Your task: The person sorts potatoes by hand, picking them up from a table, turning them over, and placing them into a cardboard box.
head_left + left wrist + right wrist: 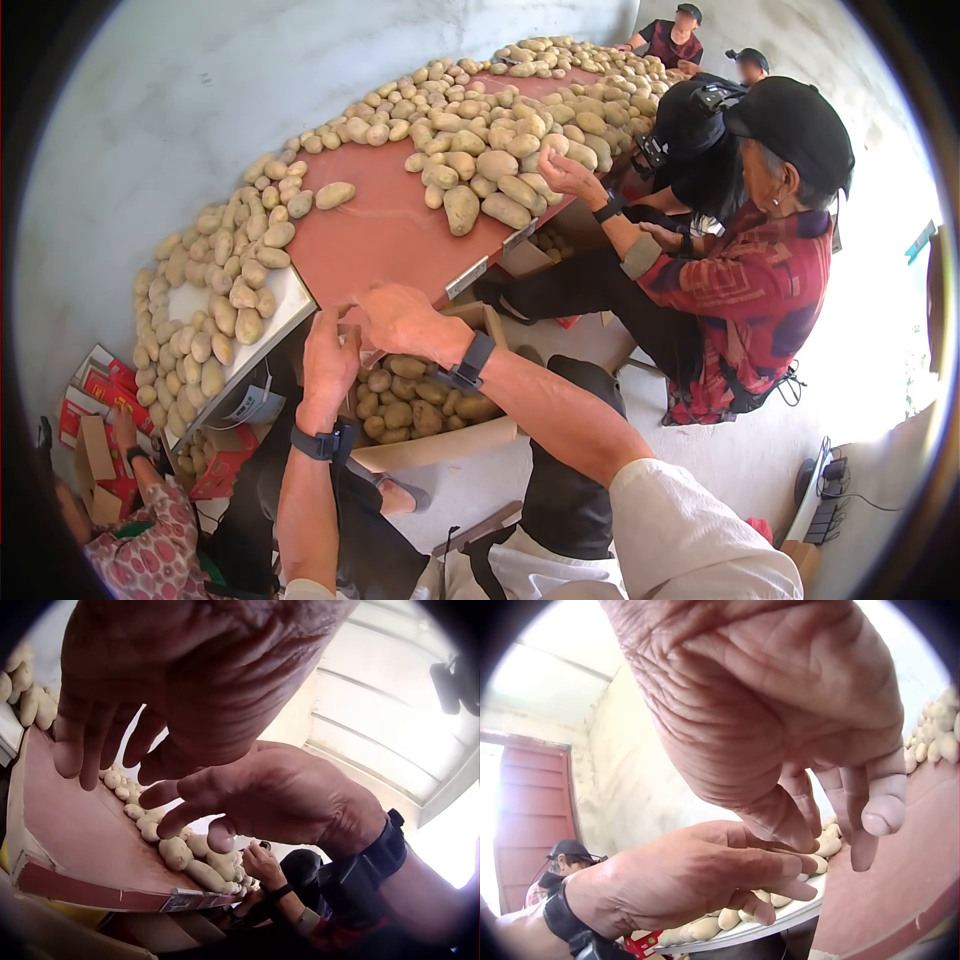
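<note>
My left hand [331, 358] and right hand [412, 325] are held up close together in front of the red tabletop [365, 235], above a cardboard box of potatoes [400, 400]. In the left wrist view the left fingers [94, 742] hang loosely bent, with nothing between them, and the right hand [262, 795] is beside them, palm and fingers bare. The right wrist view shows the right hand's fingers [885, 802] loosely bent and holding nothing, with the left hand [690, 877] just below. A single potato [335, 195] lies on the red surface beyond both hands.
Heaps of potatoes [480, 150] spread along the table's far side, and more [190, 345] cover the white left end. A person in a red patterned shirt [750, 300] sits at the right. Another person's patterned sleeve [150, 540] is at lower left, near red cartons [105, 385].
</note>
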A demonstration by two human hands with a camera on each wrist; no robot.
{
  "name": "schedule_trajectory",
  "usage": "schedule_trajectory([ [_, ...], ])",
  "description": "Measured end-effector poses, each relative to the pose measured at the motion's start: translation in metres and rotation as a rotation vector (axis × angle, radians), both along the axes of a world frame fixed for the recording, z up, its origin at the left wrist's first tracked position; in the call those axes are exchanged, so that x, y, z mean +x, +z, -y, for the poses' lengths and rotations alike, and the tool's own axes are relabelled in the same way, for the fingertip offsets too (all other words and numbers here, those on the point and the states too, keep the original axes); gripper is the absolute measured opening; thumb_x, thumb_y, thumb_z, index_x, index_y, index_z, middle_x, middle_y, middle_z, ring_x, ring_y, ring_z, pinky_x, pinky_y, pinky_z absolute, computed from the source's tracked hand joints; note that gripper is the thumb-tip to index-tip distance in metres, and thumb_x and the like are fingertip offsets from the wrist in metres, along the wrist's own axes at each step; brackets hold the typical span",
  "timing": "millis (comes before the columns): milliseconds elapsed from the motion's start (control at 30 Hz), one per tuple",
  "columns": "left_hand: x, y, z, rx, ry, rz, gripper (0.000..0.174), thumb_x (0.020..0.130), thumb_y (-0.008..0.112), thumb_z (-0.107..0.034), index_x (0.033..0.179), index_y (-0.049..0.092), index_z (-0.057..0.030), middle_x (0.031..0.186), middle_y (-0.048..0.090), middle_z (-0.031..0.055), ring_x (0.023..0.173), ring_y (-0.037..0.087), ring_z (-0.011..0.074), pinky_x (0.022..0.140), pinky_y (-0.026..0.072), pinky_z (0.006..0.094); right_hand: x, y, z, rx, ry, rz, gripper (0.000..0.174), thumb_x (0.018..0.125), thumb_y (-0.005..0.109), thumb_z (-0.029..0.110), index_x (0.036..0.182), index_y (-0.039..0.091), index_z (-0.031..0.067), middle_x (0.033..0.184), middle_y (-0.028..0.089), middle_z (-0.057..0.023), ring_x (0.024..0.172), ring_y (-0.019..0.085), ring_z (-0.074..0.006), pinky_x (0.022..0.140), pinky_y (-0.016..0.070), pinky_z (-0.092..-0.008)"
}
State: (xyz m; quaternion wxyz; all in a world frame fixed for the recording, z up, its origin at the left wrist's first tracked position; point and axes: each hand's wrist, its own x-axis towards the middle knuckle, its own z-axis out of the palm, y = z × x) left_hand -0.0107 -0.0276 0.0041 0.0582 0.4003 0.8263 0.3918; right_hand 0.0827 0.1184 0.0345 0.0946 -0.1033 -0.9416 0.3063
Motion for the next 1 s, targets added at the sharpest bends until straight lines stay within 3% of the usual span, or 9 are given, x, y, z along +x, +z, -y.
schedule_trajectory([
  [167,0.0,-0.006,-0.004,0.036,-0.009,-0.042,0.036,0.092,0.057,-0.002,0.128,0.06,0.0014,0.115,0.068,0.022,0.097,0.071,0.0318,0.085,0.0547,0.0408,-0.006,-0.007,0.005,-0.005,0.007,-0.002,0.03,0.088,0.063,0.009,0.116,0.068,-0.0008,0.113,0.068,-0.0254,0.106,0.066,-0.0437,0.087,0.0536,-0.0499],
  [333,-0.002,-0.007,-0.009,0.048,0.002,-0.06,0.035,0.092,0.056,-0.001,0.127,0.06,0.0009,0.12,0.067,0.022,0.102,0.071,0.033,0.086,0.0551,0.0418,-0.008,-0.005,0.007,0.018,0.049,0.047,0.028,0.086,0.064,0.007,0.112,0.07,0.0001,0.113,0.069,-0.0236,0.106,0.066,-0.0425,0.087,0.0535,-0.0499],
  [433,-0.003,-0.007,-0.009,0.065,0.014,-0.064,0.037,0.092,0.057,-0.002,0.128,0.059,0.0012,0.12,0.067,0.022,0.105,0.071,0.0325,0.087,0.0554,0.0413,-0.012,-0.007,0.007,0.017,0.104,0.141,0.032,0.085,0.064,0.006,0.116,0.069,0.0027,0.113,0.07,-0.0212,0.105,0.066,-0.0415,0.087,0.0534,-0.05],
  [600,-0.005,-0.003,-0.01,0.063,0.023,-0.008,0.041,0.088,0.058,-0.003,0.129,0.061,0.0008,0.122,0.065,0.0202,0.109,0.068,0.0358,0.09,0.0541,0.0431,-0.01,-0.015,0.011,0.01,0.11,0.041,0.039,0.083,0.063,0.004,0.122,0.066,0.0059,0.112,0.071,-0.0187,0.105,0.066,-0.0404,0.086,0.053,-0.0491],
  [1000,-0.008,-0.003,-0.013,0.076,0.024,0.004,0.042,0.088,0.069,-0.008,0.128,0.06,0.0007,0.126,0.065,0.0219,0.112,0.066,0.0366,0.093,0.054,0.0433,-0.013,-0.016,0.026,0.031,0.08,0.06,0.044,0.08,0.067,0.003,0.123,0.059,0.0009,0.121,0.064,-0.017,0.115,0.062,-0.0367,0.091,0.054,-0.0468],
])
